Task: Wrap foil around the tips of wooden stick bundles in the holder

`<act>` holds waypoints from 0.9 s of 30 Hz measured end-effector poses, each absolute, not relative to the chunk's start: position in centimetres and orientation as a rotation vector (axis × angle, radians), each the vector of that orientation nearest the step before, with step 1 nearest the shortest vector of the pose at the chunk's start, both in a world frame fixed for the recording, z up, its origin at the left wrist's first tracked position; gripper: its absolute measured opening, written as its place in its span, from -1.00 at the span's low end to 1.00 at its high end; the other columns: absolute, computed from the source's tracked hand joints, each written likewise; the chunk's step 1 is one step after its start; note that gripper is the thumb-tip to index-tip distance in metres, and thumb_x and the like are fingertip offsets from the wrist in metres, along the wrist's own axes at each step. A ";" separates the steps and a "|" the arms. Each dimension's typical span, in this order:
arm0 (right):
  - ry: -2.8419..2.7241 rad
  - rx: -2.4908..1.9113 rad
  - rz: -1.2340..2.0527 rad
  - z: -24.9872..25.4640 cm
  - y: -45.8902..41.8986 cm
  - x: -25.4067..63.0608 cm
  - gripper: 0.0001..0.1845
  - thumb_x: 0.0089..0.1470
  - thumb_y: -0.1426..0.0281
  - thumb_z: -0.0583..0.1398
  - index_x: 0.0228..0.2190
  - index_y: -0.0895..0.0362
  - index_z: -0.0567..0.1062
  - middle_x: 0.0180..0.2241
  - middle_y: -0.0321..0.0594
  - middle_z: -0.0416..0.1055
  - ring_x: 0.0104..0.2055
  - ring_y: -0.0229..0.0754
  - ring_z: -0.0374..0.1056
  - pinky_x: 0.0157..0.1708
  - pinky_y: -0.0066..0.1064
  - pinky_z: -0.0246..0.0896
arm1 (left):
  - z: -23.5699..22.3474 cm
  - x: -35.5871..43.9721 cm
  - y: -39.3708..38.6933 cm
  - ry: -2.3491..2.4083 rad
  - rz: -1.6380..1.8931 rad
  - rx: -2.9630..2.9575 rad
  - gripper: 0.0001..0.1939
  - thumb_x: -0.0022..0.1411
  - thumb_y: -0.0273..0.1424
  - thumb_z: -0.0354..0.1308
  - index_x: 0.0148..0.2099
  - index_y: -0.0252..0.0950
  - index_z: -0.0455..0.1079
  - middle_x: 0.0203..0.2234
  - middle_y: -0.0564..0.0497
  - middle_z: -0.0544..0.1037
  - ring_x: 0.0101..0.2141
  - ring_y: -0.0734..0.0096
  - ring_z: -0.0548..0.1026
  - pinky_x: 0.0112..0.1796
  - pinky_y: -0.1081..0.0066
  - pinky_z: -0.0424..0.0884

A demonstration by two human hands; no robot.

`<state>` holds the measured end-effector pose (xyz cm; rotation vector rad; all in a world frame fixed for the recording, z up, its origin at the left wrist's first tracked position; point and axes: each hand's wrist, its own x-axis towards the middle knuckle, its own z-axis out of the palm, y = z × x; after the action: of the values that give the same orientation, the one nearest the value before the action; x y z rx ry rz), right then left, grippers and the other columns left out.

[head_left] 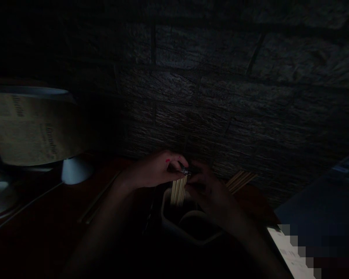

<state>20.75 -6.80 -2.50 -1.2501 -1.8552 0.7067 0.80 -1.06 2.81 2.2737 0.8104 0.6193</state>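
Stick bundle (178,190): pale, slim sticks gathered side by side, near upright, lower ends inside the mouth of the container; whether they touch its floor is too dark to tell.
Left hand (158,169): grip narrow, thumb and fingers closed on the top of the stick bundle – apparently to keep the ends together while leaving their length free below.
Right hand (211,190): fingers curled at the bundle's right side, close to the left fingertips; shadow hides the contact, so whether this grip holds anything cannot be told. The placement would suit steadying from the opposite side.
Shiny piece (185,171): small, at the bundle's top between the two hands; type not discernible.
Container (164,220): pale-rimmed, open upward, directly below the hands – a position likely to save reach. A curved edge shows within it.
Loose sticks (241,181): fanned beyond the right hand near the stone wall (177,89), probably laid aside to leave working room.
Lamp (35,130): print-patterned shade, far left on the counter (37,244), well apart from the hands.
Bright sheet or screen (289,252): lower right, beside the right forearm; partly masked.
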 end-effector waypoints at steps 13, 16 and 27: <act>-1.848 -1.249 0.761 -2.6 -6.9 20.7 -0.43 0.18 0.36 0.17 0.19 0.05 0.18 -0.20 -0.16 0.56 -0.22 -0.13 0.52 -0.20 -0.23 0.43 | 2.9 0.9 -1.2 0.730 0.731 2.228 -0.70 0.20 -0.44 0.25 0.00 -0.37 0.44 -0.25 -0.04 0.66 -0.23 0.36 0.62 -0.22 0.43 0.47; -1.858 -1.265 0.745 -2.5 -7.0 20.6 -0.44 0.18 0.37 0.18 0.19 0.03 0.20 -0.21 -0.19 0.56 -0.20 -0.12 0.52 -0.19 -0.23 0.43 | 3.1 1.2 -1.3 0.761 0.754 2.238 -0.74 0.21 -0.46 0.23 -0.03 -0.36 0.46 -0.29 -0.02 0.67 -0.27 0.37 0.62 -0.26 0.45 0.47; -1.844 -1.226 0.778 -2.1 -7.0 20.5 -0.45 0.18 0.38 0.17 0.18 0.08 0.19 -0.22 -0.18 0.57 -0.23 -0.14 0.53 -0.23 -0.26 0.44 | 3.3 1.3 -1.3 0.783 0.783 2.204 -0.79 0.25 -0.47 0.20 -0.05 -0.36 0.49 -0.29 -0.02 0.68 -0.27 0.39 0.63 -0.27 0.47 0.48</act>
<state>20.52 -7.02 -2.07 -1.2261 -1.8437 0.7783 1.32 -1.27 3.27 2.2035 0.7832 0.7827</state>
